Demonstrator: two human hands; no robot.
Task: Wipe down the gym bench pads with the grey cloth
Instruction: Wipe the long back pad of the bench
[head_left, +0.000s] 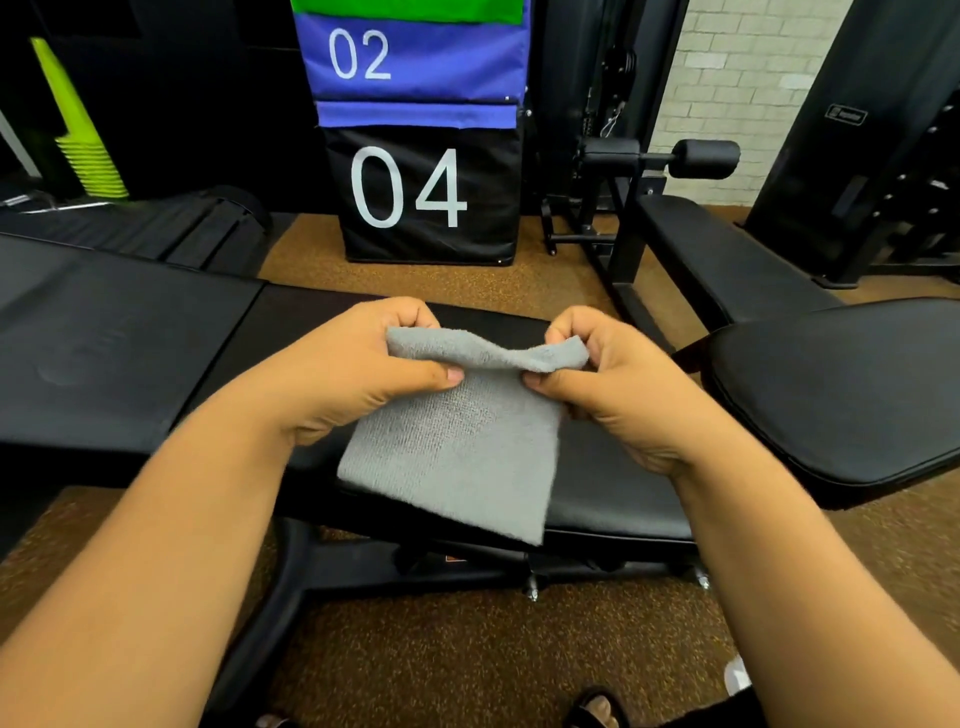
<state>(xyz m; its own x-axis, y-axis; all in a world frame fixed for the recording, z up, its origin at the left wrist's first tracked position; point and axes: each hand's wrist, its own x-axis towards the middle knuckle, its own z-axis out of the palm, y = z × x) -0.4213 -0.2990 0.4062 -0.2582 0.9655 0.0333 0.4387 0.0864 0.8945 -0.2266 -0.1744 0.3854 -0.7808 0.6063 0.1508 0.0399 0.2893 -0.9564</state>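
While both hands, left hand (363, 364) and right hand (608, 379), pinch its top edge, the grey cloth (457, 447) hangs above the bench (613, 499), apparently for folding.

The grey cloth (457, 447) hides part of the bench pad (613, 483); both forearms run off-frame.

Desk (613, 499) below me: black padded seat, running left to right, on a black frame (322, 566). Longer black pad (119, 343) joins it at left, faint smudges on its surface. I can't tell whether the cloth (457, 457) rests on the seat or hangs just above it.

Floor (467, 660): brown speckled rubber. On it stand the frame, a second bench (727, 254) at right rear, a black block (431, 192) marked 04 behind, and a yellow-green cone stack (88, 150) far left.
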